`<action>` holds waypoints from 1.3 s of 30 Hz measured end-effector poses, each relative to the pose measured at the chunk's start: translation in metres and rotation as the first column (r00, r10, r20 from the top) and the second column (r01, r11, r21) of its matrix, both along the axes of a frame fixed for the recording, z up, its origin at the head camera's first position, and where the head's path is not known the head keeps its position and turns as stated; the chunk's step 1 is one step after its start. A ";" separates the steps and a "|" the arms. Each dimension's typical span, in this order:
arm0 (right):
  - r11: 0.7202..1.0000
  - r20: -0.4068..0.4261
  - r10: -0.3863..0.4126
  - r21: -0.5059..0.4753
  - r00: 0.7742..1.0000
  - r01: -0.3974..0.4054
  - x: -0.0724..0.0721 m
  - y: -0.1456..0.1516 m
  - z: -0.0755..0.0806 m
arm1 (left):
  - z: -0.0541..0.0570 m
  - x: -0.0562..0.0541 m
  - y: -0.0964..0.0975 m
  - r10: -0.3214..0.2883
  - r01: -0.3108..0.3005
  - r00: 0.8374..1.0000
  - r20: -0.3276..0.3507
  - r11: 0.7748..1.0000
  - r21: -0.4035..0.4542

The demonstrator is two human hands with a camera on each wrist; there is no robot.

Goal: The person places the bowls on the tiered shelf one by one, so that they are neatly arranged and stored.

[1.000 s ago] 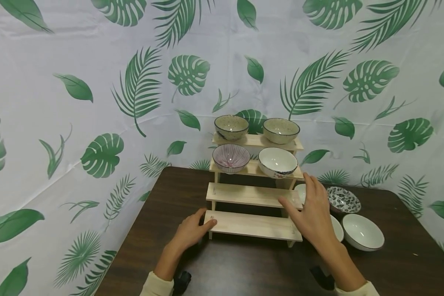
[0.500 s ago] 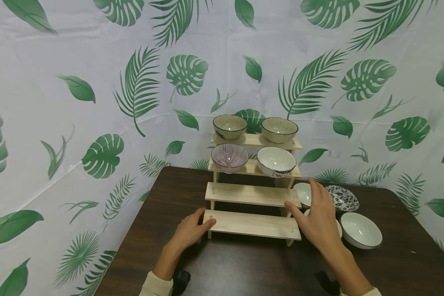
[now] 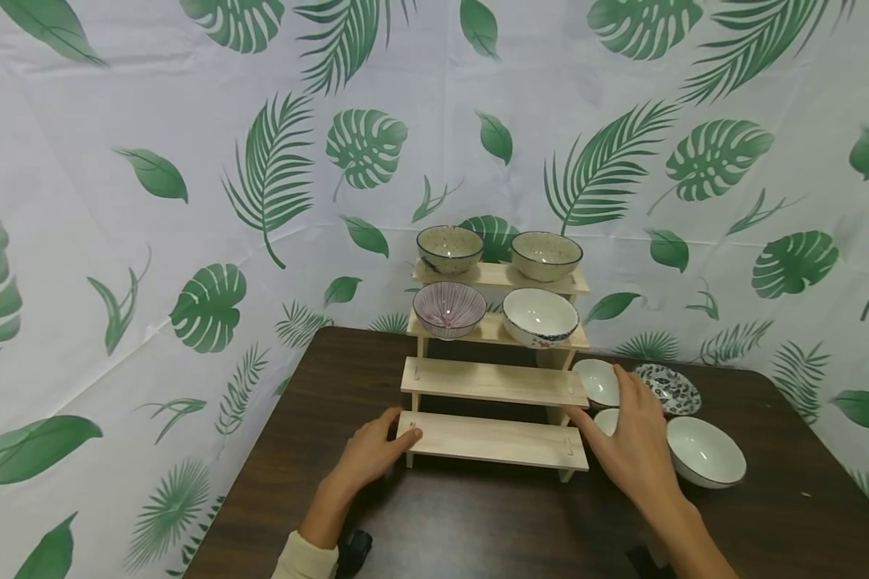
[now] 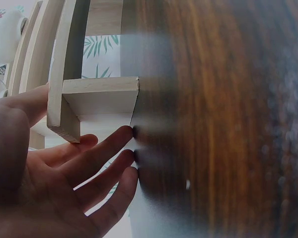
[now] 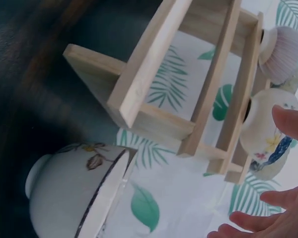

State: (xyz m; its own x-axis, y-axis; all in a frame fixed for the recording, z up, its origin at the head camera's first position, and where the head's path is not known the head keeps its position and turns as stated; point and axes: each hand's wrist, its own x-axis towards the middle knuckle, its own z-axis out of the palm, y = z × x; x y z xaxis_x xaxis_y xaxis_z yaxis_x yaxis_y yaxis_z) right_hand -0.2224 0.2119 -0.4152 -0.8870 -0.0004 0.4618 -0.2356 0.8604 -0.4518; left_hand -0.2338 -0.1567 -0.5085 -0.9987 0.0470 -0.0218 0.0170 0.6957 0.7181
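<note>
A four-step wooden display rack (image 3: 492,441) stands on the table. Its top step bears two speckled beige bowls (image 3: 450,251); on the step below sit a purple-striped bowl (image 3: 449,310) and a white bowl with a floral outside (image 3: 541,318). My left hand (image 3: 372,450) grips the left end of the lowest step, thumb on top and index finger at the underside, as the left wrist view shows; the other fingertips touch the table. My right hand (image 3: 633,438) is held beside the rack's right end with fingers spread, holding nothing. It partly hides a white bowl (image 3: 607,420).
Right of the rack on the table (image 3: 463,523) are a small white bowl (image 3: 597,382), a black-and-white patterned bowl (image 3: 669,390) and a larger white bowl (image 3: 706,452). A leaf-printed cloth (image 3: 405,72) hangs behind the table.
My right hand has moved slightly right and down, away from the rack's end, uncovering more of the white bowls behind it. My left hand stays on the lowest step.
</note>
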 end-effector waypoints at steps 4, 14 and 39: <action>1.000 0.010 -0.007 -0.004 1.000 0.007 0.001 0.004 -0.005 | 0.000 0.000 0.000 0.001 -0.001 1.000 0.000 1.000 0.002; 1.000 0.024 -0.017 0.013 1.000 0.017 0.002 0.016 -0.017 | 0.000 0.001 0.000 0.003 -0.003 1.000 0.001 1.000 -0.005; 0.994 0.106 -0.090 0.068 0.990 0.083 -0.004 0.050 -0.045 | 0.001 0.004 0.001 0.004 -0.004 1.000 -0.001 1.000 0.001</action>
State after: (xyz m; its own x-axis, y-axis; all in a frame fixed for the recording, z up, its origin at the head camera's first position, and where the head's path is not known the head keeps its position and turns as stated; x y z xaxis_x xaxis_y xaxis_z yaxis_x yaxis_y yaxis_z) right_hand -0.2264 0.2619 -0.4603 -0.9298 0.0527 0.3643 -0.1113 0.9031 -0.4147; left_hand -0.2300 -0.1555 -0.5079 -0.9988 0.0434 -0.0212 0.0149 0.6949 0.7189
